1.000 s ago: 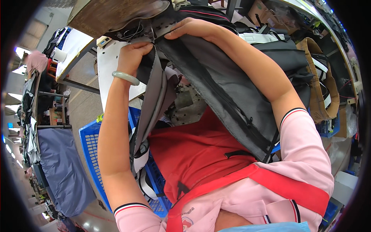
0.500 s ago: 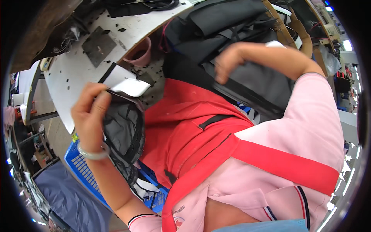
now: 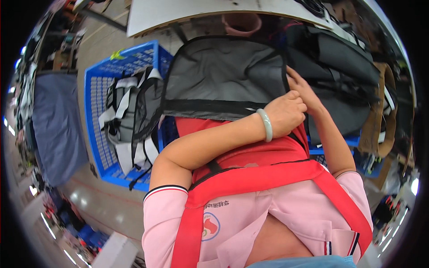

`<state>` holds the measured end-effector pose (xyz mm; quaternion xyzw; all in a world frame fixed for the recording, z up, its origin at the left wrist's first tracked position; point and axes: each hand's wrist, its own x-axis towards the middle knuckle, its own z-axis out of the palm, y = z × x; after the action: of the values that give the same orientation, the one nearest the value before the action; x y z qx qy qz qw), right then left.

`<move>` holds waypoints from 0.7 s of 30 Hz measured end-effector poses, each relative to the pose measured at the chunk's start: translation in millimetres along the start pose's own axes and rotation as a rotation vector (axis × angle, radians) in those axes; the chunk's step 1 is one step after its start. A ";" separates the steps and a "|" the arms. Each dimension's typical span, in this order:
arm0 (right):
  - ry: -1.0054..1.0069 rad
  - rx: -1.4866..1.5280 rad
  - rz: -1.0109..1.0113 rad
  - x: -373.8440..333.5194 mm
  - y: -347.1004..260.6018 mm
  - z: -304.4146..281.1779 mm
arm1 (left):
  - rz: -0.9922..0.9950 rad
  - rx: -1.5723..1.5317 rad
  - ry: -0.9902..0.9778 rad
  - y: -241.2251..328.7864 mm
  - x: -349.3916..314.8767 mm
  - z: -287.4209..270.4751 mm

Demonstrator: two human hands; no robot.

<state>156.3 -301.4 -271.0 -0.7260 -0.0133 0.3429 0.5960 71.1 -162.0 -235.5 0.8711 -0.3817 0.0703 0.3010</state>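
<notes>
Forward and to the left of the left hand, a dark mesh panel lies spread over the lap, its black-bound right edge beside both hands. The left hand is curled nearly closed; whether cloth is pinched inside it cannot be told. Just beyond it, the right hand is partly bent at the panel's edge, its fingertips partly hidden, so its hold cannot be confirmed. Treat the panel as light, soft and limp, likely to sag or fold between supports; breakage is unlikely, but the mesh may snag. Grip it at the bound edge or the dark band along its near side, which should be firmer than the mesh. To the left of the left hand, a blue crate contains white, grey and black pieces, which could catch the panel's left side. Ahead of both hands, a white table limits reach, with a pink bin below its edge. Right of the right hand, piled dark fabric and a cardboard box restrict sideways movement.
</notes>
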 end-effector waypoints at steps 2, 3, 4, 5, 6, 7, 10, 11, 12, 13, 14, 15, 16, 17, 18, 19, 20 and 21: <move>-0.145 -0.101 0.073 16.0 5.9 15.3 | -0.050 -0.104 0.117 4.1 -12.7 -9.2; -0.192 -0.111 0.189 36.3 29.7 9.1 | -0.087 -0.181 0.233 7.1 -22.3 -18.8; -0.249 -0.055 0.186 23.5 2.0 24.3 | -0.130 -0.253 0.352 6.5 -34.7 -28.5; -0.307 0.002 0.187 9.9 -26.3 41.9 | -0.241 -0.257 0.450 2.9 -57.9 -43.5; -0.420 0.012 -0.011 26.1 15.7 19.5 | -0.399 -0.124 0.500 2.3 -78.6 -62.2; -0.309 0.034 0.010 20.7 12.5 23.0 | -0.518 0.018 0.612 -11.9 -110.1 -73.1; -0.173 0.075 0.150 13.5 20.8 8.2 | -1.004 0.287 0.723 -47.1 -220.1 -84.8; -0.170 0.079 0.206 13.7 23.5 1.5 | -1.167 0.213 0.666 -53.6 -257.9 -79.9; -0.160 0.070 0.187 11.9 21.1 1.7 | -1.249 0.094 0.504 -59.5 -292.4 -76.8; -0.150 0.060 0.160 10.0 16.0 3.0 | -1.223 -0.242 0.544 -68.6 -313.7 -66.1; -0.139 0.050 0.130 9.3 10.5 4.2 | -1.170 -0.574 0.574 -77.6 -324.3 -60.3; -0.183 -0.028 0.087 7.0 8.5 0.0 | -1.196 -0.607 0.478 -84.3 -320.1 -60.6; -0.230 -0.109 0.029 7.1 3.4 -6.4 | -1.216 -0.623 0.391 -89.6 -311.7 -67.0; -0.273 -0.192 -0.030 4.0 -1.0 -15.0 | -1.236 -0.644 0.344 -91.3 -303.3 -71.4; -0.254 -0.403 -0.128 1.2 -9.9 -21.9 | -1.238 -0.571 0.273 -93.3 -297.6 -81.6; -0.272 -0.589 0.132 -4.7 -37.3 -28.0 | -1.285 -0.321 0.103 -97.7 -301.9 -86.2; -0.268 -0.706 0.061 -6.3 -38.2 -45.3 | -1.241 -0.499 0.143 -95.4 -291.7 -95.6; -0.181 -0.856 -0.199 -8.2 -42.3 -60.2 | -1.303 -0.534 0.323 -99.5 -309.8 -77.6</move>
<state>197.4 -344.3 -226.8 -0.8696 -0.2756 0.3097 0.2683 -66.8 128.2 -328.7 0.7972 0.2604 -0.0914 0.5369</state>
